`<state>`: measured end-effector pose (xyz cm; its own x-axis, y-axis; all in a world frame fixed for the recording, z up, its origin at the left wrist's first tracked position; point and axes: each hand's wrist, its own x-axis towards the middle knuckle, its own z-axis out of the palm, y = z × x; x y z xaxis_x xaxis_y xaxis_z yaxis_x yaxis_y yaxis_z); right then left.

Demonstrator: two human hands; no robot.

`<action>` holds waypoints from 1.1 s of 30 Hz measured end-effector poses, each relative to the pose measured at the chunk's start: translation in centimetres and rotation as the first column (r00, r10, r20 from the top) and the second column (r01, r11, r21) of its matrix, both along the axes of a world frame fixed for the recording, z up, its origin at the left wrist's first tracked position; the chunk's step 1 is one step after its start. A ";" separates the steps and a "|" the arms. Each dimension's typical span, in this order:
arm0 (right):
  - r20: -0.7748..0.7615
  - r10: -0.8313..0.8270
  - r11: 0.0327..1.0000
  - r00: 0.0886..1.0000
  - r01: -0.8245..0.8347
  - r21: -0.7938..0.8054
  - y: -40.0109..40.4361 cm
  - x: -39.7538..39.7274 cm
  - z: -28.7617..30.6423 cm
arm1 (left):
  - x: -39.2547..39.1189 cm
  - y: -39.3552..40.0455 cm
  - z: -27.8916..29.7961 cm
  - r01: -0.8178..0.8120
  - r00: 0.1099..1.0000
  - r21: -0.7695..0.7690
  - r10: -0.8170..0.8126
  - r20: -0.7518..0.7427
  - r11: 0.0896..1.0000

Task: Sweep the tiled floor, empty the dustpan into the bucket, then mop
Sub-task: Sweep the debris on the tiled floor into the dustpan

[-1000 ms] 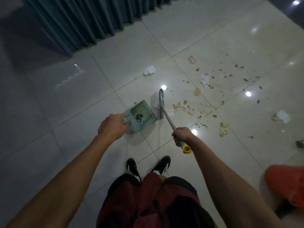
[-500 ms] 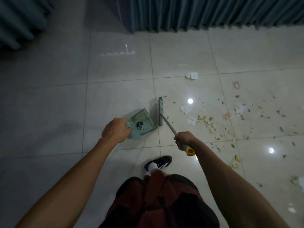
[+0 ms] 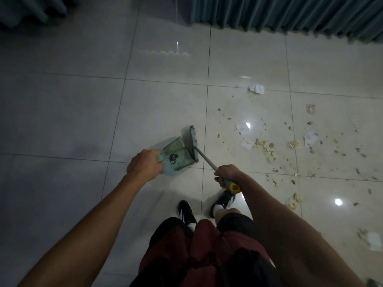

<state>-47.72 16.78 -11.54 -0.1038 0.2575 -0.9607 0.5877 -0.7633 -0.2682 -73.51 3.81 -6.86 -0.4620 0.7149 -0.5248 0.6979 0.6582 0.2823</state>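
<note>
Head view, left to right. The left hand (image 3: 145,165) grips the handle of a pale green dustpan (image 3: 178,155) resting on the tiled floor (image 3: 62,121). The broom head (image 3: 193,144) stands against the pan's open edge. The right hand (image 3: 227,175) is closed round the yellow-tipped broom handle (image 3: 207,159). Scattered debris (image 3: 267,148) lies further right.

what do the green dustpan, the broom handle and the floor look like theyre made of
Pale green dustpan: likely moulded plastic, matte, scuffed. Grey broom handle: probably metal tube with a dull sheen; its yellow end cap looks plastic. Cream tiled floor: glazed ceramic or similar, glossy, mirroring lights.
</note>
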 end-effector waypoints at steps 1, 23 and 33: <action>-0.007 -0.028 0.999 1.000 0.028 -0.035 -0.1 0.3 -0.3 | 0.4 -0.3 0.1 -0.005 1.000 -0.004 0.005 0.001 1.000; 0.546 0.724 0.311 0.422 -0.906 0.287 9.7 20.4 -4.3 | 20.5 5.9 1.1 -0.105 0.992 -0.093 0.097 -0.084 0.990; 0.572 0.676 0.405 0.464 -0.883 0.238 12.6 31.3 -4.3 | 28.8 10.6 0.4 -0.026 0.995 -0.089 0.017 -0.101 0.996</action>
